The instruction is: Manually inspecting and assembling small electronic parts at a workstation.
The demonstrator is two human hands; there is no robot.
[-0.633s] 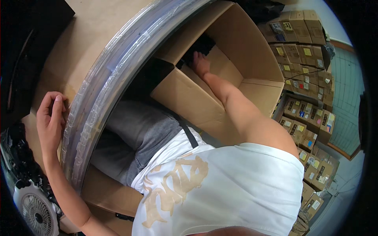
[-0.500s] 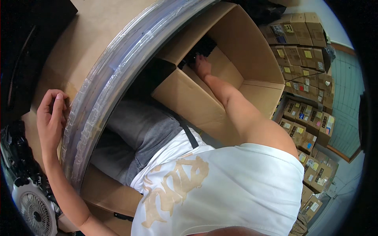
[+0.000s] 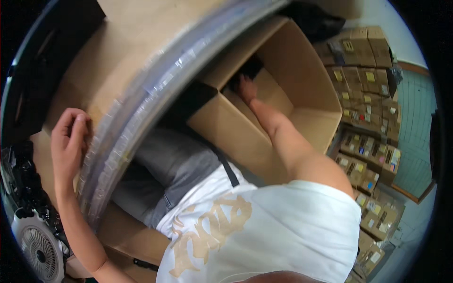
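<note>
My right hand [image 3: 247,89] reaches deep into an open cardboard box [image 3: 231,127] at my right side. Its fingers are closed at a black item [image 3: 255,67] in the far left corner of the box; the kind of item and the fingertips cannot be made out. My left hand [image 3: 69,137] rests at the edge of the brown tabletop [image 3: 127,28], beside the clear plastic-covered edge strip [image 3: 141,94]. Its fingers are loosely bent, the thumb is a little apart, and nothing shows in it.
A grey-white fan [image 3: 40,252] and a heap of black parts [image 3: 28,184] lie at lower left. A large black panel [image 3: 56,61] stands at upper left. Stacked labelled cartons [image 3: 358,85] line the right side. Another cardboard box [image 3: 132,231] sits below the table, near my legs.
The view has shifted slightly, so the scene sits a little lower and further right. My right hand stays in the box at the black item; my left hand keeps its place by the table edge.
</note>
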